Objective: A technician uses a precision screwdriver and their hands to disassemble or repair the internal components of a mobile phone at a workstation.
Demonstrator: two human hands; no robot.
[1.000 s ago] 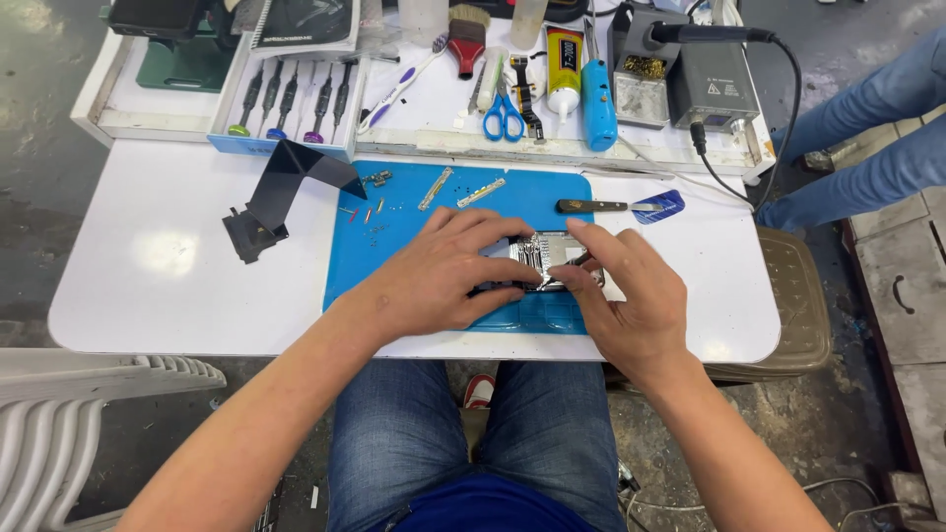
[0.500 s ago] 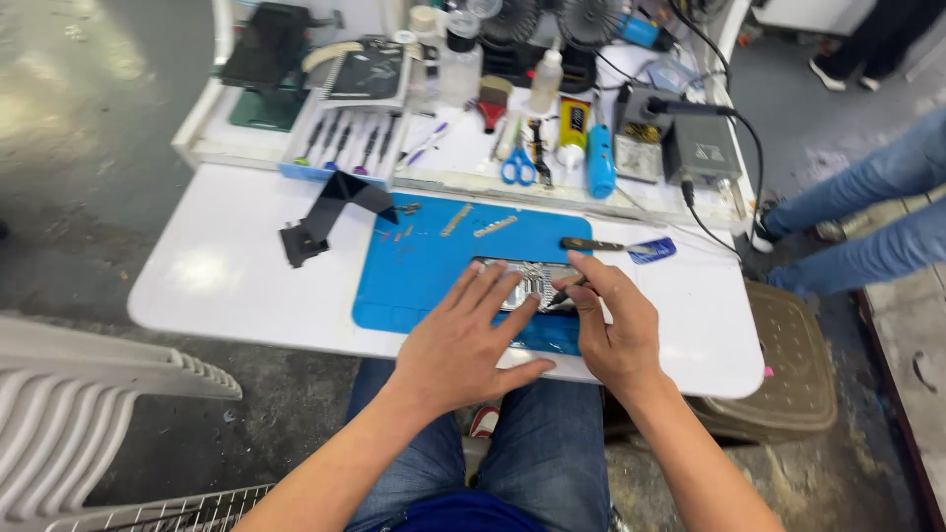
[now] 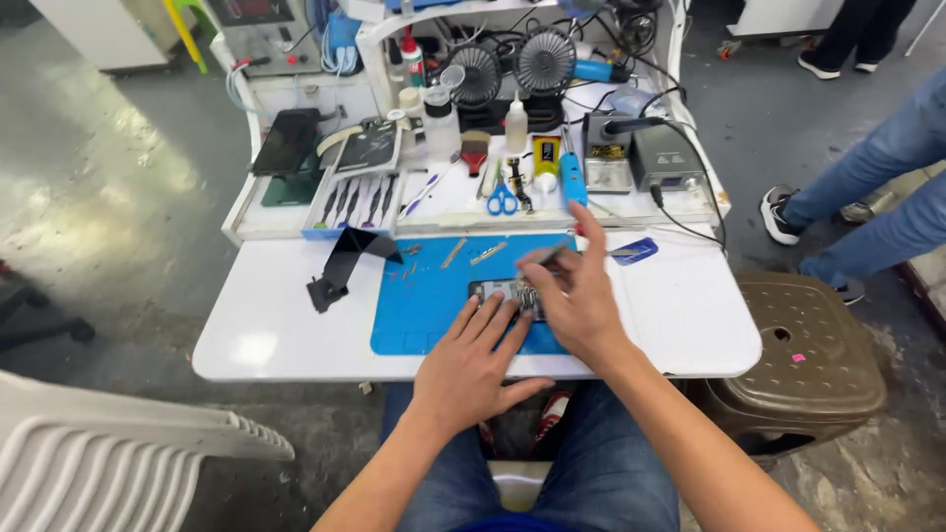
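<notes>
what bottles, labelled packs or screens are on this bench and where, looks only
Dark phone screen: far left of the tray, flat black rectangle on a green pad.
White squeeze bottle: centre back, in front of the fans, slim with a pointed tip.
Yellow tube: beside the blue scissors, small, dark label.
Red-capped bottle: back shelf, white with a printed label.
Opened phone: on the blue mat, under the left hand and right hand.
</notes>
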